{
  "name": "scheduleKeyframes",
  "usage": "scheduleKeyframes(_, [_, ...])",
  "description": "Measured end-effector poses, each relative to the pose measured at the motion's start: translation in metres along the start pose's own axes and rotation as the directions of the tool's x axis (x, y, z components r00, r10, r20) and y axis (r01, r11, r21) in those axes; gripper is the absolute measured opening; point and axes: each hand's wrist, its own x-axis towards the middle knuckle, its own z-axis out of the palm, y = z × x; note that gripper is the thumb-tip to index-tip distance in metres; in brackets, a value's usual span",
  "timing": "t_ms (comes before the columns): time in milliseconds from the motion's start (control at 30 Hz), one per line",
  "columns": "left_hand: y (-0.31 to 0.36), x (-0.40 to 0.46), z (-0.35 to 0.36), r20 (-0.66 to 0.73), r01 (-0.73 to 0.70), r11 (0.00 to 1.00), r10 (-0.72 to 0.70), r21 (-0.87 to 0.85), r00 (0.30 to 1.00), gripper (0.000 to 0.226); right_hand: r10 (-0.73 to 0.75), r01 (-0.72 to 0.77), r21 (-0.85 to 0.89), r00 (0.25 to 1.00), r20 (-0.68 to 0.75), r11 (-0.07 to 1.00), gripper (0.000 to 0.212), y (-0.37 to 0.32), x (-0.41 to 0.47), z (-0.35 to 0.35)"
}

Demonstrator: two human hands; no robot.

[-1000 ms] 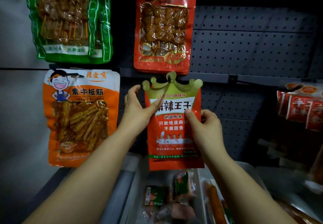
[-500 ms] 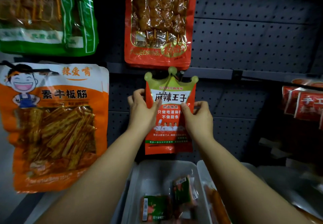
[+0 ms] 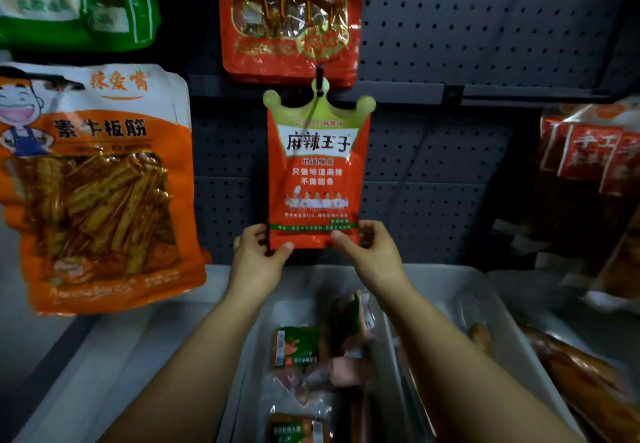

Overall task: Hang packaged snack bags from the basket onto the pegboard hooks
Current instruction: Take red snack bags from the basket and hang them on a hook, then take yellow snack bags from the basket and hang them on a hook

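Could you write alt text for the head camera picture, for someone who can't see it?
Two hands, left hand and right hand, pinch the bottom corners of a red crown-topped snack bag hanging from a pegboard hook. An orange bag hangs left; a grey basket of packets sits below.

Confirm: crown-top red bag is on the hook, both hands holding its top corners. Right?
Not quite. The crown-top red bag does hang on the hook, but the left hand and right hand pinch its bottom corners, not the top. The head view shows it.
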Motion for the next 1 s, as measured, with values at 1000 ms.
scheduleKeyframes(1000, [-0.059, -0.544, 0.364, 0.925, 0.124, 0.986, -0.151, 0.114, 0.349, 0.029, 0.566, -0.81, -0.25, 0.558, -0.606, 0.531, 0.005, 0.236, -0.481, -0.58])
